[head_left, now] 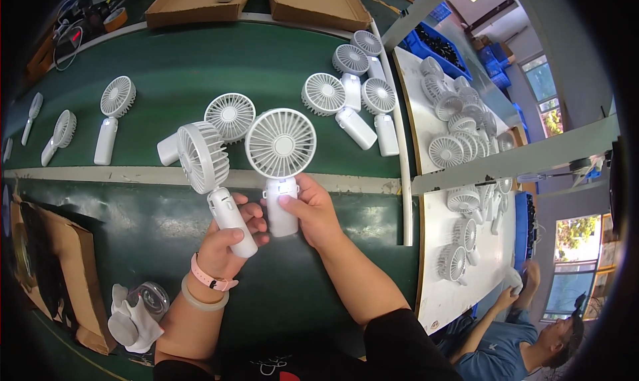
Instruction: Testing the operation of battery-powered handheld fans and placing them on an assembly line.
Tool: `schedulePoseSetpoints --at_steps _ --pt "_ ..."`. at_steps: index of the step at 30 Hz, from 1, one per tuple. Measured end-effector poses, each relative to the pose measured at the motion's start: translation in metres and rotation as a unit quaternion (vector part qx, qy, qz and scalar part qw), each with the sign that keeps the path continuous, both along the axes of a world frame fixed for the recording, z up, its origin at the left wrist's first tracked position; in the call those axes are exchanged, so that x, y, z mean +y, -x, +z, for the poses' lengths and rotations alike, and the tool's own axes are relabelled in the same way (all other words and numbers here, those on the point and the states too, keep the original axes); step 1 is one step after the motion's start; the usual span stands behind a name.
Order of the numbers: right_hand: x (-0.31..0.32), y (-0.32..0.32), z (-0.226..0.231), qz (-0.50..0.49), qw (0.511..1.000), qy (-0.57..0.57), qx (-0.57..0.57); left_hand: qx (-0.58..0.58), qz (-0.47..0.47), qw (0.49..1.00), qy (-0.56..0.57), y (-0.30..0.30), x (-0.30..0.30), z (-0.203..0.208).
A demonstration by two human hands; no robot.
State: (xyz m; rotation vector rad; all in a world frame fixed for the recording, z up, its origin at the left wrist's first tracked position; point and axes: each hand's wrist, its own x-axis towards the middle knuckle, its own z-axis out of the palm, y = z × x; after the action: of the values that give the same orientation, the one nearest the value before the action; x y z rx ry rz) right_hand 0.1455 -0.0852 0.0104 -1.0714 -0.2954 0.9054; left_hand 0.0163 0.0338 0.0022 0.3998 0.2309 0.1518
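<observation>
In my left hand (229,241) is a white handheld fan (203,158), its handle gripped and its round head tilted to face left. My right hand (313,211) holds a second white handheld fan (280,143) upright, its grille toward me and the thumb pressed on the handle's front. The two fans are side by side, their handles apart. Just behind them on the green belt lies another white fan (229,117), partly hidden by the one in my left hand. A pink watch band (212,281) and a pale bangle circle my left wrist.
More white fans (118,96) lie along the green conveyor (180,68), with a cluster (324,93) at its right. Cardboard trays (319,1) stand behind. On the right, a white table (436,281) bears many fans, and a co-worker (512,341) handles something white. A cardboard box (73,268) stands left.
</observation>
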Motion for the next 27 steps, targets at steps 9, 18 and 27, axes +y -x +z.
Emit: schedulePoseSetpoints --at_steps 9,18,27 --pt "-0.001 -0.003 0.002 -0.020 0.999 -0.023 0.028 0.002 -0.001 1.000 -0.009 0.000 -0.001 -0.001" --pt "0.001 -0.009 -0.003 -0.022 0.999 -0.015 0.036 -0.005 0.009 1.000 0.006 -0.001 0.000 0.000" --pt "-0.003 -0.009 0.039 0.142 0.983 0.089 0.074 -0.011 0.068 0.998 0.006 -0.004 -0.003 -0.009"
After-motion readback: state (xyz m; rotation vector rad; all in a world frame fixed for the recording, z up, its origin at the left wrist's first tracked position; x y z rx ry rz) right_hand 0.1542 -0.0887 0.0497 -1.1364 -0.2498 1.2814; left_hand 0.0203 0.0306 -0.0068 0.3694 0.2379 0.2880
